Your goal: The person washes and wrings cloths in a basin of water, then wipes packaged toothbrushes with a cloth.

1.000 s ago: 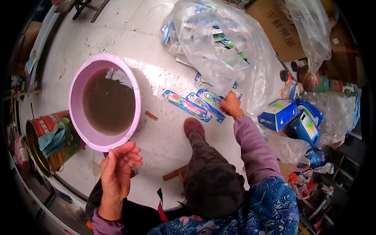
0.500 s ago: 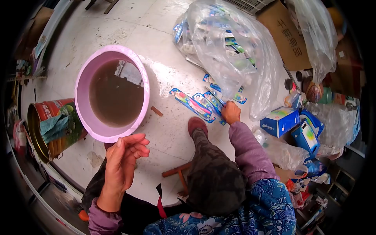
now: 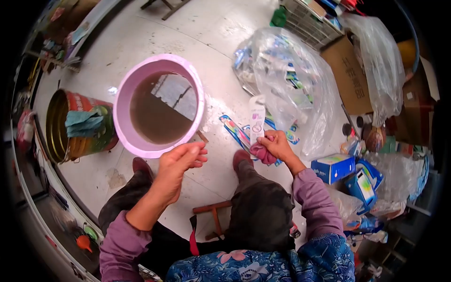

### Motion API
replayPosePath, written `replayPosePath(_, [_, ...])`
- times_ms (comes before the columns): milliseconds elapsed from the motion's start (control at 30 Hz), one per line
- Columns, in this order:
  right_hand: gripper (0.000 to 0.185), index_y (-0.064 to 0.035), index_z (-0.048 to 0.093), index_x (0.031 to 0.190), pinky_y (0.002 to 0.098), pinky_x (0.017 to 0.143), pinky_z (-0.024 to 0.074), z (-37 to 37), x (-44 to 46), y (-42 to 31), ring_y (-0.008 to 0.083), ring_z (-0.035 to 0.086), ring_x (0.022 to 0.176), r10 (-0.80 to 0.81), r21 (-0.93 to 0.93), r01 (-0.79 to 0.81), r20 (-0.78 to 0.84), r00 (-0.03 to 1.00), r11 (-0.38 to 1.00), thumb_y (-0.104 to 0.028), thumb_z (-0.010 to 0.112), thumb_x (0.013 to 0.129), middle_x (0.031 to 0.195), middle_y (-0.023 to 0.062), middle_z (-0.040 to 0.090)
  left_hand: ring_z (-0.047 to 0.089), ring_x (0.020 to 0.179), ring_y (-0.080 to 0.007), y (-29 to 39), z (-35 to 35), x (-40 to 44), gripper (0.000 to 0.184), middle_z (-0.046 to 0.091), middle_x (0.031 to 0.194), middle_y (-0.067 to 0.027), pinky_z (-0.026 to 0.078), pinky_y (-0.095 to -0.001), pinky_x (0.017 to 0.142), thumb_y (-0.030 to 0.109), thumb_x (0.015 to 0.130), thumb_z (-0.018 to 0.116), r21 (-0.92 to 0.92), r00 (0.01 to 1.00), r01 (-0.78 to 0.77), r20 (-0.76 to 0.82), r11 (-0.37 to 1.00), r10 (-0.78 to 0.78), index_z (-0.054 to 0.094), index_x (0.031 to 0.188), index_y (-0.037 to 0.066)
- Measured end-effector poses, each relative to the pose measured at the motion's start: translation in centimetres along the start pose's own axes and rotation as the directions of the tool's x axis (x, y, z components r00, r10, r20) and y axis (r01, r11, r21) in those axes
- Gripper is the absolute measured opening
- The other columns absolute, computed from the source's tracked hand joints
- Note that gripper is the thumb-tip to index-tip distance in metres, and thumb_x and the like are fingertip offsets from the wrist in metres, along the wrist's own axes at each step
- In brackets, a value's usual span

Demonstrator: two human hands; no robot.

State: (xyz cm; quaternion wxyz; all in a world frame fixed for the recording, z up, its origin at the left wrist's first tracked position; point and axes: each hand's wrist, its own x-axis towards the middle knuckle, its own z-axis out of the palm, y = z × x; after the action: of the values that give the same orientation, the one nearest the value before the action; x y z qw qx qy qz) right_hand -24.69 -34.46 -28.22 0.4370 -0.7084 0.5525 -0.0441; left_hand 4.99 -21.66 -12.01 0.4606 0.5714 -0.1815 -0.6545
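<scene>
My right hand (image 3: 281, 148) is closed around a packaged toothbrush (image 3: 257, 120), its white printed card back turned up. A crumpled mauve-pink cloth (image 3: 263, 153) is bunched in the same hand below the card. More blister-packed toothbrushes (image 3: 231, 128) lie on the floor just beyond, partly hidden by this hand. My left hand (image 3: 174, 170) hovers by the near rim of the pink basin (image 3: 157, 153), fingers loosely curved and apart from the thumb, with nothing visible in it. Murky water fills part of the basin.
A large clear plastic bag (image 3: 300, 89) full of packaged toothbrushes stands ahead right. Blue boxes (image 3: 334, 168) and a cardboard carton (image 3: 348, 77) are at the right. A metal tin (image 3: 80, 124) with a teal cloth (image 3: 84, 123) stands left. A small wooden stool (image 3: 213, 214) is by my legs.
My right hand has risen from the packs on the floor and now holds one toothbrush pack, card back up, with the mauve-pink cloth. My left hand has moved right. The view has shifted.
</scene>
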Motion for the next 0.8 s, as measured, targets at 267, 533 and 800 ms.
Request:
replayPosePath(267, [0.025, 0.0086, 0.063, 0.099, 0.0266, 0.07, 0.0527, -4.6, -0.5, -23.5, 0.0152, 0.063, 0.077, -0.242, 0.731, -0.183, 0.435, 0.867, 0.657, -0.01, 0.066, 0.083, 0.09, 0.0106, 0.066, 0.046, 0.12, -0.0169, 1.1, -0.1, 0.9, 0.056, 0.049, 0.131, -0.0113, 0.036, -0.0297, 0.099, 0.035, 0.096, 0.047, -0.138, 0.938, -0.31, 0.116, 0.941, 0.326, 0.038, 0.136, -0.003])
replayPosePath(533, [0.023, 0.0095, 0.062, 0.096, 0.0288, 0.064, 0.0548, -2.4, -3.4, -30.6, 0.0176, 0.065, 0.071, -0.128, 0.652, -0.215, 0.437, 0.89, 0.727, -0.009, 0.065, 0.083, 0.087, 0.0137, 0.066, 0.05, 0.118, -0.0212, 3.8, -2.0, -0.9, 0.046, 0.049, 0.129, -0.0141, 0.041, -0.0351, 0.101, 0.019, 0.1, 0.033, -0.51, 0.904, -0.294, 0.128, 0.809, 0.409, 0.027, 0.142, 0.003])
replayPosePath(800, [0.023, 0.0089, 0.064, 0.088, 0.0264, 0.059, 0.0525, -2.6, -6.9, -32.8, 0.0162, 0.063, 0.064, -0.147, 0.665, -0.076, 0.273, 0.951, 0.743, -0.013, 0.068, 0.083, 0.082, 0.0132, 0.066, 0.048, 0.119, -0.0192, 3.8, -3.1, -2.4, 0.045, 0.046, 0.132, -0.0125, 0.038, -0.0334, 0.104, 0.014, 0.099, 0.034, -0.642, 0.887, -0.214, 0.188, 0.736, 0.422, 0.028, 0.141, 0.0])
